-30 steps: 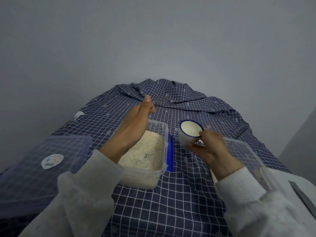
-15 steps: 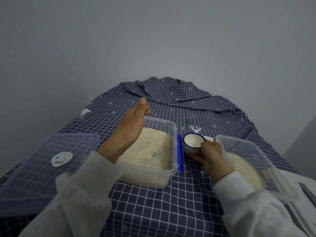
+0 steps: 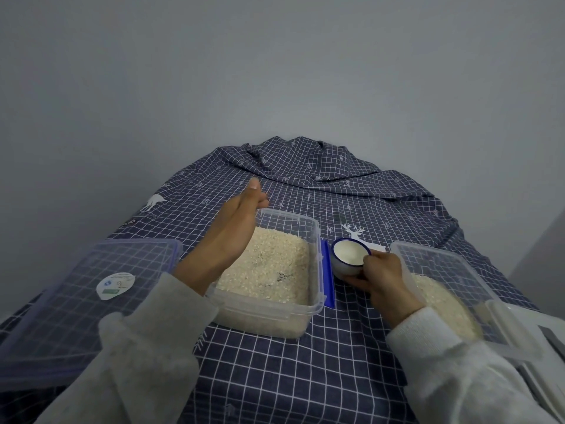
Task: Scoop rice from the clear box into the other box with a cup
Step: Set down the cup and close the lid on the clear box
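Note:
A clear box (image 3: 308, 313) with a blue clip stands in the middle, holding rice (image 3: 275, 267). My left hand (image 3: 232, 234) lies along its left wall, thumb up, fingers reaching past the far corner. My right hand (image 3: 379, 276) grips a small white cup (image 3: 345, 258) with a blue rim. The cup is tilted with its mouth toward the camera and sits low between the two boxes, right beside the blue clip; its inside looks empty. The other clear box (image 3: 428, 255) lies to the right, with rice (image 3: 443, 304) in its near part.
A clear lid (image 3: 76, 301) with blue clips and a round sticker lies at the left. Another lid or tray (image 3: 526, 325) rests at the right edge. A dark checked cloth (image 3: 305, 362) covers the table and bunches up at the far end against a grey wall.
My right hand has brought the cup down from above the cloth to just beside the middle box's blue clip. My left hand has kept its place on that box.

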